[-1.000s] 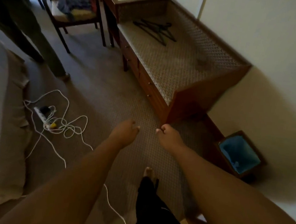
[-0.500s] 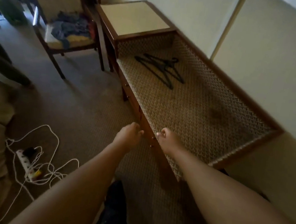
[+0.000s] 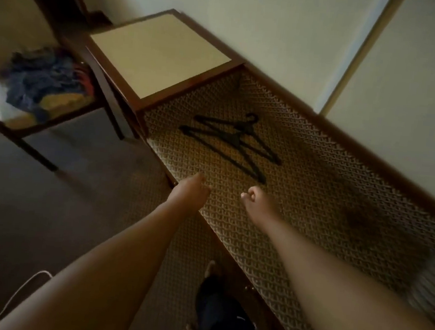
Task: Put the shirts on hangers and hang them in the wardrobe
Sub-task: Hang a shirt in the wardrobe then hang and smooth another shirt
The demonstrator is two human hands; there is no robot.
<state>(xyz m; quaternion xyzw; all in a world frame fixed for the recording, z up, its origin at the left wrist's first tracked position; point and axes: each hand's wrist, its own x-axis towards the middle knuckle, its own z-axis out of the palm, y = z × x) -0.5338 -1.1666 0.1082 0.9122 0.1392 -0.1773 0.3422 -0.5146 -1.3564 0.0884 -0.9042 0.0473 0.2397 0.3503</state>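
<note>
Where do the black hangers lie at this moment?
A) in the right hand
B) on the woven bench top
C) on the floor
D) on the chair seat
B: the black hangers lie flat on the woven bench top, beyond both empty hands.

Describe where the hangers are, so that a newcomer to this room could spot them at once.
Find the long low bench with the woven top along the wall. The hangers lie flat on it, near the raised cream-topped end, just beyond both hands. They are thin, black, overlapping triangles, the only loose things on the weave; the clothes are heaped on the chair.
</note>
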